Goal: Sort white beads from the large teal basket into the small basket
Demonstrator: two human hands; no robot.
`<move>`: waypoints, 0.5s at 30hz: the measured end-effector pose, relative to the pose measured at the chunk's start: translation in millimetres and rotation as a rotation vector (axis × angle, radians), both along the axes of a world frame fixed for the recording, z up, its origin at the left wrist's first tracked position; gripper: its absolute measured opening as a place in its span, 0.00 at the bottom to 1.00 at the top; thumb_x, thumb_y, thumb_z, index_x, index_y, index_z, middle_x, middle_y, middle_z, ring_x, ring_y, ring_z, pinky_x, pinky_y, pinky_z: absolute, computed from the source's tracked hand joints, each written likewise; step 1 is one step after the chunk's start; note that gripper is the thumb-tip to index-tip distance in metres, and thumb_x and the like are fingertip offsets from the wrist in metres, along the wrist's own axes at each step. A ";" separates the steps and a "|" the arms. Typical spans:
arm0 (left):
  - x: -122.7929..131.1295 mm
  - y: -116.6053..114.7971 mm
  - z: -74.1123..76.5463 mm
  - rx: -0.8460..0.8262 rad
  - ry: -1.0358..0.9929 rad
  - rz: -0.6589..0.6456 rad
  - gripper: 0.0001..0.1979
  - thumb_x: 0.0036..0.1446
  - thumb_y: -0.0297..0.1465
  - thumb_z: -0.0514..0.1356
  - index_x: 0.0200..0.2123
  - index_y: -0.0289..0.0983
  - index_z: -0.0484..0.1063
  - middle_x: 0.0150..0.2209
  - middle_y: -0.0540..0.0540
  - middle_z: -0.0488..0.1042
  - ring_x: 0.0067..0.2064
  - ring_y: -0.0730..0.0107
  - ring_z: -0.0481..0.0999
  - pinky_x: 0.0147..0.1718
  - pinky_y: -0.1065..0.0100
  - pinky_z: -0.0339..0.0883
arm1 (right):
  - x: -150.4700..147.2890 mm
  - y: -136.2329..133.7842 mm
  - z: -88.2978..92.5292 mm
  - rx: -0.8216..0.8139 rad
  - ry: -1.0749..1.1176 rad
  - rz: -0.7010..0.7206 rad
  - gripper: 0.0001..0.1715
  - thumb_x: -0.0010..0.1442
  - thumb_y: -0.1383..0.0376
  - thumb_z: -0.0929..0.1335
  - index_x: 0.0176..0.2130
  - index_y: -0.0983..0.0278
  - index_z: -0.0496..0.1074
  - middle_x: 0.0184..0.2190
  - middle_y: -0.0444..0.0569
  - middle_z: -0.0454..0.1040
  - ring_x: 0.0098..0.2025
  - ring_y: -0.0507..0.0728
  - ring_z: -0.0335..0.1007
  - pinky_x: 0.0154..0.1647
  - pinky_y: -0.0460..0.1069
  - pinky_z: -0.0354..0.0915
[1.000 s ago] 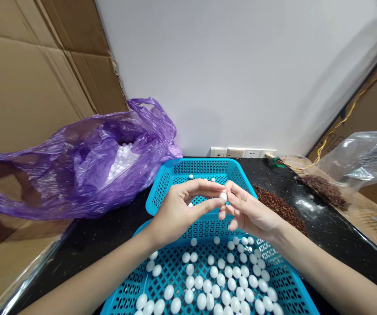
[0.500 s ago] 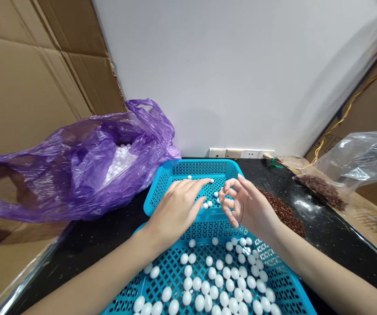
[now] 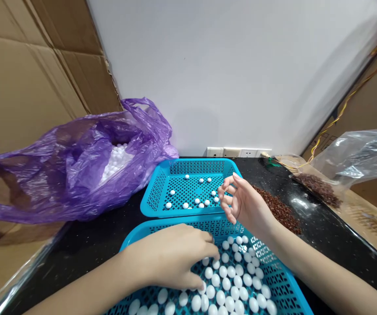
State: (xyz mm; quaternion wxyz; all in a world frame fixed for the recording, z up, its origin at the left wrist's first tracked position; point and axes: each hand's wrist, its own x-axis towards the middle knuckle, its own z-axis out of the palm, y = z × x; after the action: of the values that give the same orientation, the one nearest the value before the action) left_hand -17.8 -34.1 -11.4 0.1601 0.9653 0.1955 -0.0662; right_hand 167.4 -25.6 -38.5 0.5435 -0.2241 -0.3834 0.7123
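Hanging low over wht balls [image 3: 226, 284] in near bskt [image 3: 283, 284]: L hand [image 3: 177, 256], fingers parted; R hand [image 3: 245, 205] loosely curled, free.

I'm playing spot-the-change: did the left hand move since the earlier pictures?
Yes. Judged by the far blue basket, the left hand has moved away from it, nearer, over the near blue basket.

On the table [image 3: 89, 246] the near basket [image 3: 283, 284] had loads of balls [image 3: 230, 271] in it, far basket [image 3: 188, 213] right behind, plastic bag [image 3: 86, 175] off left, granules [image 3: 280, 210] off right.
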 end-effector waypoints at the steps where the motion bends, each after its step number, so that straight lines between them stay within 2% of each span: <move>1: -0.2 -0.6 -0.7 -0.012 0.027 0.003 0.18 0.46 0.34 0.68 0.43 0.43 0.73 0.37 0.51 0.76 0.37 0.65 0.76 0.29 0.70 0.62 | -0.6 0.1 -0.5 0.002 -0.007 -0.001 0.14 0.62 0.55 0.63 0.32 0.63 0.64 0.26 0.42 0.67 0.19 0.46 0.64 0.12 0.39 0.63; 5: -0.4 -0.5 0.1 -0.052 0.090 -0.007 0.18 0.49 0.34 0.67 0.45 0.44 0.72 0.38 0.50 0.75 0.37 0.63 0.76 0.28 0.69 0.60 | 1.2 2.2 2.8 0.024 -0.078 -0.042 0.14 0.61 0.55 0.63 0.32 0.62 0.62 0.27 0.41 0.66 0.20 0.46 0.62 0.13 0.40 0.62; 8: -0.9 0.2 0.7 -0.066 0.071 -0.007 0.18 0.48 0.33 0.67 0.45 0.44 0.72 0.39 0.50 0.75 0.38 0.63 0.76 0.29 0.69 0.59 | 17.6 7.1 14.7 0.104 -0.306 -0.128 0.14 0.60 0.55 0.65 0.32 0.61 0.60 0.28 0.41 0.66 0.20 0.46 0.61 0.14 0.41 0.60; 10: -1.5 0.6 0.1 -0.074 0.061 -0.008 0.17 0.49 0.33 0.67 0.45 0.44 0.72 0.39 0.50 0.75 0.38 0.63 0.76 0.30 0.69 0.59 | 39.0 12.2 23.7 0.241 -0.633 -0.162 0.12 0.60 0.55 0.64 0.33 0.61 0.61 0.27 0.41 0.66 0.21 0.47 0.61 0.17 0.43 0.60; 12: -2.0 1.1 -0.8 -0.075 0.053 -0.003 0.17 0.49 0.33 0.67 0.44 0.44 0.72 0.39 0.51 0.75 0.38 0.63 0.76 0.30 0.69 0.60 | 65.2 18.4 28.4 0.452 -1.111 -0.189 0.08 0.59 0.59 0.65 0.36 0.61 0.65 0.31 0.44 0.69 0.29 0.51 0.65 0.27 0.46 0.64; 13: -2.2 1.3 -1.3 -0.074 0.048 -0.002 0.17 0.49 0.32 0.66 0.44 0.44 0.72 0.39 0.51 0.75 0.38 0.63 0.76 0.30 0.69 0.60 | 78.3 21.9 28.1 0.508 -1.376 -0.182 0.07 0.59 0.61 0.65 0.37 0.61 0.66 0.32 0.46 0.70 0.32 0.53 0.66 0.31 0.47 0.64; 14: -2.3 1.5 -1.7 -0.073 0.041 -0.002 0.17 0.50 0.31 0.66 0.45 0.44 0.72 0.38 0.51 0.75 0.38 0.63 0.76 0.31 0.69 0.60 | 90.3 25.5 26.1 0.504 -1.615 -0.146 0.05 0.59 0.64 0.64 0.37 0.62 0.67 0.33 0.48 0.71 0.33 0.54 0.67 0.34 0.49 0.64; 15: -2.3 1.7 -1.9 -0.070 0.036 -0.003 0.17 0.50 0.30 0.65 0.45 0.44 0.72 0.38 0.51 0.75 0.38 0.63 0.76 0.31 0.69 0.61 | 100.6 29.2 22.5 0.458 -1.823 -0.053 0.07 0.59 0.67 0.63 0.38 0.63 0.68 0.35 0.50 0.72 0.36 0.55 0.68 0.37 0.49 0.64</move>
State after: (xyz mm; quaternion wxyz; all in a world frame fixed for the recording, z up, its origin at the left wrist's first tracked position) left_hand -20.1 -32.5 -13.3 0.1902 0.9580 0.1944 -0.0908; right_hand 268.0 3.6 -15.9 0.0808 -0.5918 -0.7866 0.1566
